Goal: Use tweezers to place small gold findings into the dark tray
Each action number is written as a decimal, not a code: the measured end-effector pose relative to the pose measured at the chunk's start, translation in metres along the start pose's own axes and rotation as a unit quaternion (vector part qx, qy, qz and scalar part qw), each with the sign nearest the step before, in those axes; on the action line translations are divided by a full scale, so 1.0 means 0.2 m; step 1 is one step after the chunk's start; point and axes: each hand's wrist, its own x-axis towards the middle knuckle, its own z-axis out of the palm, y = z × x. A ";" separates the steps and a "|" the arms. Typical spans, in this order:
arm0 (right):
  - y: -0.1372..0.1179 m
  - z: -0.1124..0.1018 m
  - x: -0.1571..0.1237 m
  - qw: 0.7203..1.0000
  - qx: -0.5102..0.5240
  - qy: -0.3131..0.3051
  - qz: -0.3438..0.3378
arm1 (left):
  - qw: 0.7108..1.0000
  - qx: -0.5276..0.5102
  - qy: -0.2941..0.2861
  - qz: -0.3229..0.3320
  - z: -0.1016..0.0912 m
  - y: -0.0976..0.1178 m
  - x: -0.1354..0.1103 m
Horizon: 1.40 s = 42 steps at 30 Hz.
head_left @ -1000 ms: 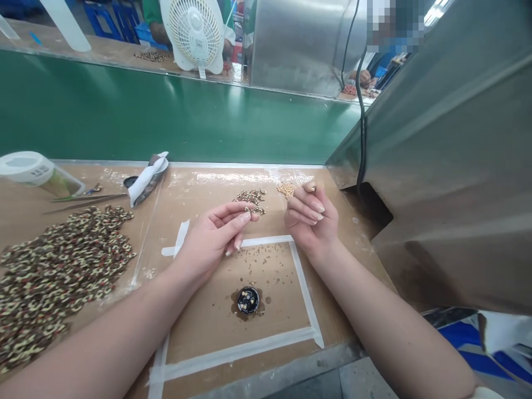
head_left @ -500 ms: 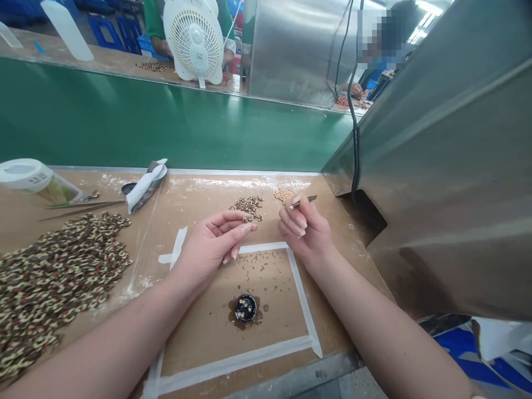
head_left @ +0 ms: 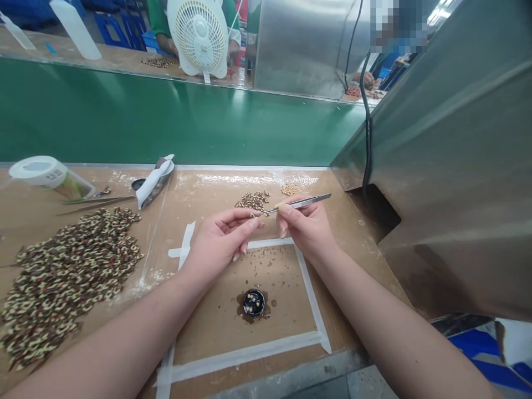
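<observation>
A: Item one, your right hand [head_left: 305, 227]. What is in it?

B: A pair of slim silver metal tweezers [head_left: 300, 203], pinched between thumb and fingers. The tips point left, toward your left hand [head_left: 222, 241], and lie just at the near edge of the small heap of bronze-coloured metal findings [head_left: 252, 201].

A: Item two, the left hand?

B: Palm up, fingers curled, thumb and forefinger pressed together at the tweezer tips. You may be holding one tiny piece there, but it is too small to tell.

A: Item three, the bench?

B: A brown work surface [head_left: 208, 194] with a rectangle of white tape [head_left: 310, 293]. Inside it sits a small round black dish [head_left: 254, 302] with pale specks in it. Beyond the findings lies a smaller heap of pale gold beads [head_left: 291, 190]. Far left is a broad spread of leopard-patterned links [head_left: 70, 271].

A: Which step is this?

B: By my reading, you are picking up or seating a single finding with the tweezers. The next move calls for a steady, light squeeze at the tips while the left fingers hold firm, since so small a part could easily flick away.
</observation>
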 end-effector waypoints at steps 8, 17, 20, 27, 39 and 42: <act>-0.03 -0.02 0.03 0.994 0.080 0.068 0.022 | 1.000 -0.022 0.009 0.001 0.00 0.00 0.00; -0.04 -0.04 0.04 0.990 0.114 0.071 0.044 | 0.991 -0.125 0.041 -0.010 0.00 0.02 0.02; -0.04 -0.06 0.05 0.990 0.124 0.070 0.021 | 0.995 -0.089 0.038 -0.001 -0.01 0.01 0.02; -0.05 -0.10 0.05 0.969 0.241 0.057 -0.013 | 1.000 0.001 0.015 0.012 -0.02 -0.02 0.01; 0.00 -0.02 0.04 0.998 0.060 0.019 0.015 | 0.986 0.159 -0.042 0.032 0.01 -0.01 -0.04; 0.01 -0.02 0.03 1.000 -0.001 0.003 -0.001 | 0.987 0.156 -0.038 0.015 0.01 0.00 -0.04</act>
